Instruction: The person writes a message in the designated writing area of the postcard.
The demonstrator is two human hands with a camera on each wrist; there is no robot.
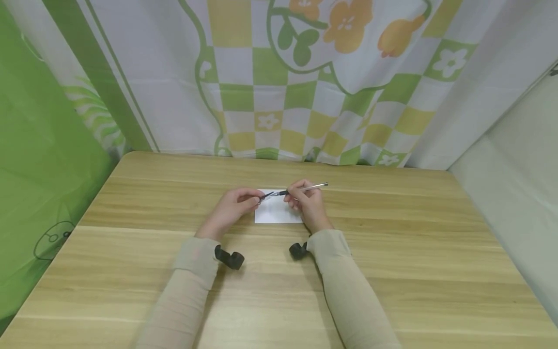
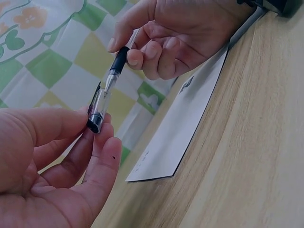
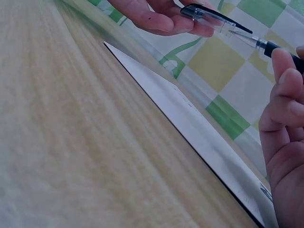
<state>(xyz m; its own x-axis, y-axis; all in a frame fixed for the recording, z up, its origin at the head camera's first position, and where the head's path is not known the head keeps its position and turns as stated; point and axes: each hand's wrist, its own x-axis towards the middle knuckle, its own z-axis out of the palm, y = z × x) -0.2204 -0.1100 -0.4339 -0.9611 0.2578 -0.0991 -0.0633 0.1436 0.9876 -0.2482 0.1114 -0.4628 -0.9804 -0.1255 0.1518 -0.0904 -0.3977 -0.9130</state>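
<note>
My left hand (image 1: 235, 206) pinches a clear pen cap (image 2: 98, 110) with a black end and black clip between thumb and fingers. In my right hand (image 1: 309, 203) is a clear-barrelled gel pen (image 1: 315, 186) with a black grip (image 2: 120, 59), held between thumb and fingers, its other fingers curled. The pen's tip (image 3: 244, 39) points at the cap's open mouth, right at its rim, and the two are nearly in line. Both hands are above a white card (image 1: 274, 213) lying on the table, which has small dark print at its ends in the wrist views.
The wooden table (image 1: 392, 266) reaches up to a green, yellow and white checked curtain (image 1: 270, 97) at the back. Black wrist cameras (image 1: 235, 261) sit on both sleeves. A green sheet (image 1: 39, 169) hangs at the left and a pale wall (image 1: 519, 145) stands at the right.
</note>
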